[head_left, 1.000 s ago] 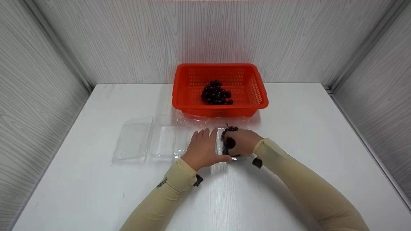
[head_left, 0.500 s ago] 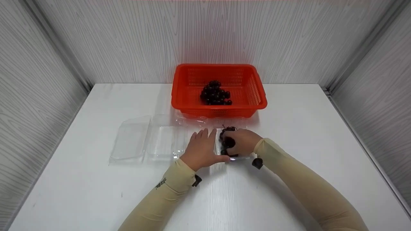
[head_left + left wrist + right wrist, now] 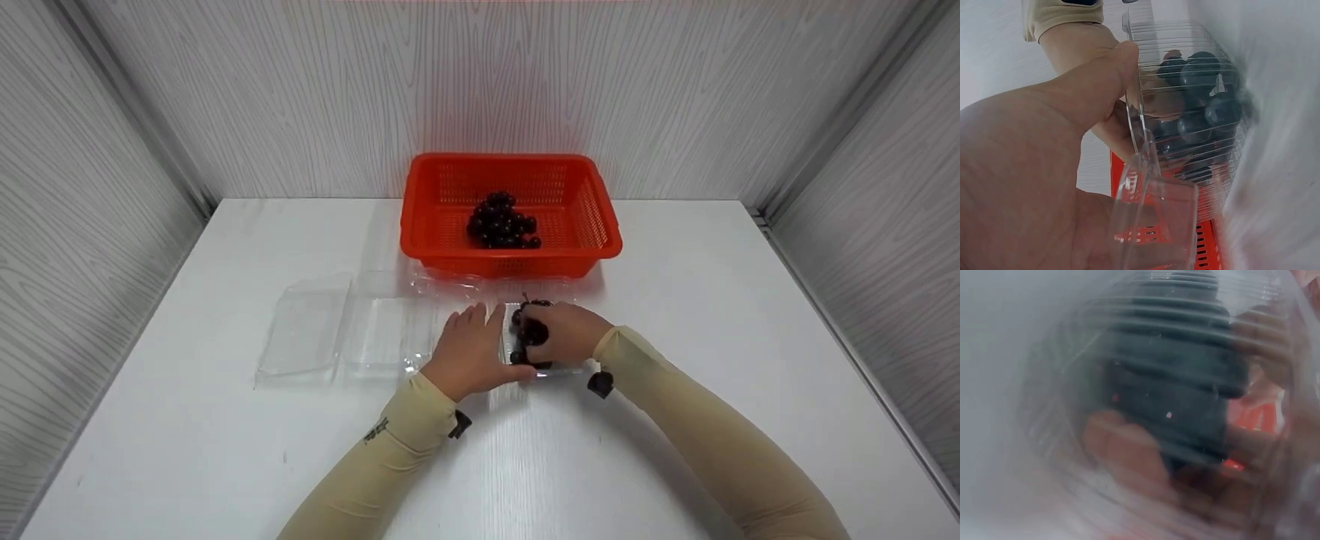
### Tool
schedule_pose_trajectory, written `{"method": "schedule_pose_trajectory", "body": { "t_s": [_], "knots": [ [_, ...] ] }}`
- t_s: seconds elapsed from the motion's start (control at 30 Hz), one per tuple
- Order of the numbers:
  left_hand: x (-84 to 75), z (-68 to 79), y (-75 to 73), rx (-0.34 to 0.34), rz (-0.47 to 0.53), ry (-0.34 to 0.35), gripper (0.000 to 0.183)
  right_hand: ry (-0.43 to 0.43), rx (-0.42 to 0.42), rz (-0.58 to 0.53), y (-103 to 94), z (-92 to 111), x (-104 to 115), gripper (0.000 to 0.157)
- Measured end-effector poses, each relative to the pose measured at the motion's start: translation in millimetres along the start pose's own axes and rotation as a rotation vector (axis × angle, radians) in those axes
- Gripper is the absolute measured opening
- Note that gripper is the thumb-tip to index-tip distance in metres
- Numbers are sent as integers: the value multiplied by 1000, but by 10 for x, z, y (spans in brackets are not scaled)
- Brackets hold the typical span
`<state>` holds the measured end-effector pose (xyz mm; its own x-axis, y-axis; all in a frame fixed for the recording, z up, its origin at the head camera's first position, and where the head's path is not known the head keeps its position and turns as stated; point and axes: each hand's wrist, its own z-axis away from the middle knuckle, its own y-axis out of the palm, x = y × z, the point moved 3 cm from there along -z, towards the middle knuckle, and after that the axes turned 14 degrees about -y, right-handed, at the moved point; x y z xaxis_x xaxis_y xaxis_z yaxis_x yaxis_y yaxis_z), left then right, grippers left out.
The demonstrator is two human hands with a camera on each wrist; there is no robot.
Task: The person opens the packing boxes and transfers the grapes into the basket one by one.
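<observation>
A bunch of dark grapes (image 3: 535, 332) lies in a clear plastic container (image 3: 1227, 169) with ribbed walls. My right hand (image 3: 574, 334) reaches into it from the right and holds the bunch, fingers around the fruit. Through the plastic, the right wrist view shows dark grapes (image 3: 1168, 377) and a blurred fingertip (image 3: 1129, 450). At the container's left side is my left hand (image 3: 469, 356), its fingers extended away from me and its thumb along the near rim. In the left wrist view that thumb (image 3: 1109, 73) presses against the rim.
Behind the hands stands a red slotted basket (image 3: 514, 253) with another bunch of dark grapes (image 3: 499, 225) inside. Left of my left hand, clear plastic trays (image 3: 304, 330) lie on the white table (image 3: 187, 420). Grey wood-patterned panels (image 3: 300, 97) enclose the table at the back and sides.
My right hand and the grapes have shifted slightly left within the container. The left hand stays in place at its side.
</observation>
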<state>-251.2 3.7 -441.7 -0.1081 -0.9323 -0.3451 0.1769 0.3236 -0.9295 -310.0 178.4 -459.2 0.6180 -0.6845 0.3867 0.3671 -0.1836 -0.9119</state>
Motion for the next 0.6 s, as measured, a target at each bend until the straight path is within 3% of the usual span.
{"method": "schedule_pose_trajectory", "body": {
  "t_s": [0.6],
  "knots": [
    [8,-9,20,-36,-20,25,109,-74,-73,-53,-32,53,64,29]
  ]
}}
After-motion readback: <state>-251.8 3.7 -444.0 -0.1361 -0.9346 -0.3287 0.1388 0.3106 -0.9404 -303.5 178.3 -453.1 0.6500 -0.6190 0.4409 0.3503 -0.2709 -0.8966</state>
